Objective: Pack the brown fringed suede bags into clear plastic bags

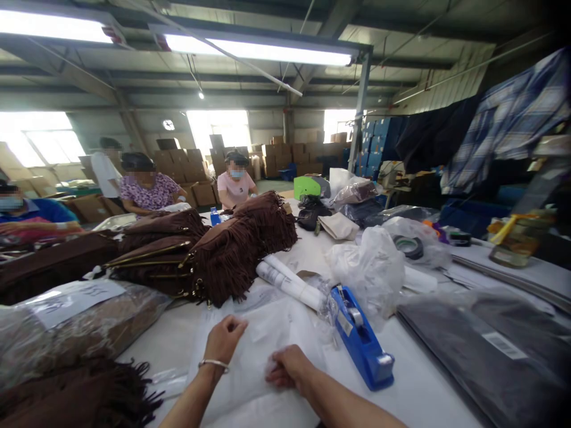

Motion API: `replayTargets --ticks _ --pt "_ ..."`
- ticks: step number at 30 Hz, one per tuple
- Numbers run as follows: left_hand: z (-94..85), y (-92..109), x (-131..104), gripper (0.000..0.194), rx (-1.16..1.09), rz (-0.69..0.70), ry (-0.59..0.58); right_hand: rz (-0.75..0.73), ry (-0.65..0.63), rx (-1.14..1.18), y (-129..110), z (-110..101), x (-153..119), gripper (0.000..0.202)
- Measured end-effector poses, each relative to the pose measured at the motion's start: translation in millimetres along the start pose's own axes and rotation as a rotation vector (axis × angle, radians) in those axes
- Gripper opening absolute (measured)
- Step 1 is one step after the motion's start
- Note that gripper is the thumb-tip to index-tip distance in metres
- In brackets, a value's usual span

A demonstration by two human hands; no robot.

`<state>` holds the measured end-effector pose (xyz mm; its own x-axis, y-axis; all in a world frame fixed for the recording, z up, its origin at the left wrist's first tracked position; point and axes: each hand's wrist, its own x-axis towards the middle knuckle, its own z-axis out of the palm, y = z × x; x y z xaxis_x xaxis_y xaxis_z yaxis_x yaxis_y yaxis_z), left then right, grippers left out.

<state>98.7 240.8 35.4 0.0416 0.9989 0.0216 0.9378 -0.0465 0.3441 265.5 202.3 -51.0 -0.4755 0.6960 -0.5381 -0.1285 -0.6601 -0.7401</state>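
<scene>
A translucent plastic bag (261,324) lies flat on the white table in front of me. Over its left part is my left hand (224,339), a bracelet on its wrist, with thumb and fingertips pinched together; whatever they hold is too small to make out. My right hand (288,365) is closed, its fingers curled around a gathered bit of the bag's clear plastic. To the right of that hand stands a blue tape dispenser (363,342) with a roll in it. Rolled white plastic sheets (292,284) lie just beyond the bag.
Brown fringed handbags (227,255) are piled at the left, near a plastic-wrapped package (89,315). On the right are a crumpled clear bag (372,267), dark packaged goods (482,351) and a glass jar (517,241). Several co-workers (236,184) are across the table.
</scene>
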Motion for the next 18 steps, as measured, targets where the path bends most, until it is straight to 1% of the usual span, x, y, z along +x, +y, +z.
replayTargets --ticks 1,2,3,4,5,6,7,8,9,10,11,13,15,16,18 --pt "-6.4 4.2 4.9 0.027 0.025 0.007 0.026 0.029 -0.043 -0.018 -1.8 -0.4 -10.0 0.035" --pt "-11.5 9.4 7.7 0.023 0.050 0.028 0.035 0.012 -0.077 -0.064 -6.3 0.1 -21.8 0.039" --pt "-14.9 15.3 8.2 0.020 0.074 0.058 0.034 -0.077 -0.082 -0.144 -13.7 1.5 -34.4 0.040" --pt "-16.4 21.6 6.4 0.017 0.097 0.092 0.028 -0.245 -0.042 -0.270 -23.9 3.6 -46.3 0.037" --pt "-15.9 27.8 2.6 0.018 0.114 0.127 0.026 -0.466 0.050 -0.445 -36.4 6.0 -56.1 0.034" --pt "-13.7 33.4 -2.6 0.024 0.139 0.156 0.027 -0.679 0.177 -0.672 -49.9 8.3 -62.7 0.036" --pt "-10.0 37.8 -8.5 0.032 0.175 0.177 0.027 -0.830 0.308 -0.915 -63.4 10.0 -65.2 0.042" --pt "-5.4 40.4 -14.4 0.041 0.222 0.192 0.016 -0.883 0.411 -1.134 -75.7 11.0 -63.5 0.044" --pt "-0.4 41.0 -19.4 0.048 0.276 0.198 -0.016 -0.860 0.467 -1.312 -86.1 11.1 -58.1 0.040" --pt "4.1 39.5 -23.3 0.050 0.333 0.200 -0.063 -0.791 0.485 -1.437 -94.0 10.2 -50.1 0.033" --pt "7.5 36.0 -25.9 0.048 0.386 0.198 -0.117 -0.726 0.473 -1.508 -99.6 8.4 -41.1 0.027" --pt "8.0 24.1 -28.9 0.041 0.443 0.185 -0.201 -0.678 0.446 -1.546 -104.4 2.0 -26.6 0.023" --pt "-2.7 8.3 -33.2 0.037 0.457 0.144 -0.220 -0.656 0.467 -1.559 -103.1 -8.6 -25.4 0.024" --pt "-11.7 -0.4 -37.1 0.038 0.452 0.113 -0.210 -0.644 0.488 -1.550 -101.2 -15.6 -30.9 0.024" --pt "-33.2 -18.3 -48.8 0.043 0.424 0.042 -0.166 -0.637 0.533 -1.505 -95.3 -32.9 -50.9 0.026"
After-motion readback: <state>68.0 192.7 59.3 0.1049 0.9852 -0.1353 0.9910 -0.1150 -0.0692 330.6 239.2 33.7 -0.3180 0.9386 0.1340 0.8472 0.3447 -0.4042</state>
